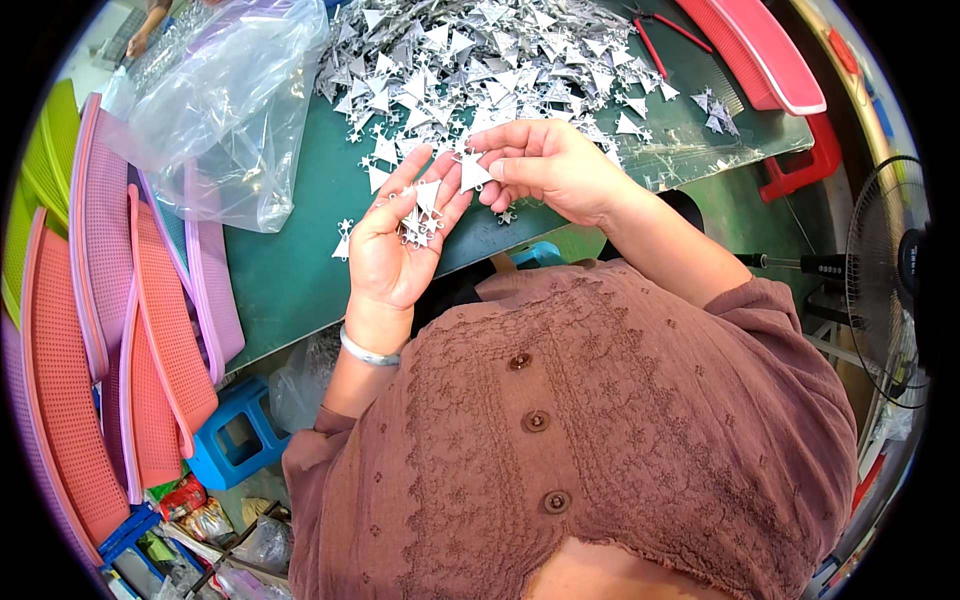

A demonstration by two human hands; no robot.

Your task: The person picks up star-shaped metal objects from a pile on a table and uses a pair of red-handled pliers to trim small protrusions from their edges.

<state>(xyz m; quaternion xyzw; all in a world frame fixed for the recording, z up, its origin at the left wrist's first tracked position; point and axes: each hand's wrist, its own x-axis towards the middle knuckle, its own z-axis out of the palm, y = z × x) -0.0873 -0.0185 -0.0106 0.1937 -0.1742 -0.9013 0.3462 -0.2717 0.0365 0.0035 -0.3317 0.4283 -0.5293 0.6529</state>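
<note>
Perforated baskets (75, 380) are leaning at left; a clear bag (225, 115) is lying upper left. Near centre, the left hand (390, 255) is cradling a metal cluster (420, 230) on its palm, fingers loosely spreading. Above, a metal heap (470, 70) is covering the tabletop (280, 270). The right hand (560, 175) is pinching one triangular piece (473, 173) between thumb and fingers.

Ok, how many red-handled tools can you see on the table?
1: the red-handled tool lies on the green table, between the heap of metal pieces and the pink basket at right. Others could be hidden under the heap.
</note>
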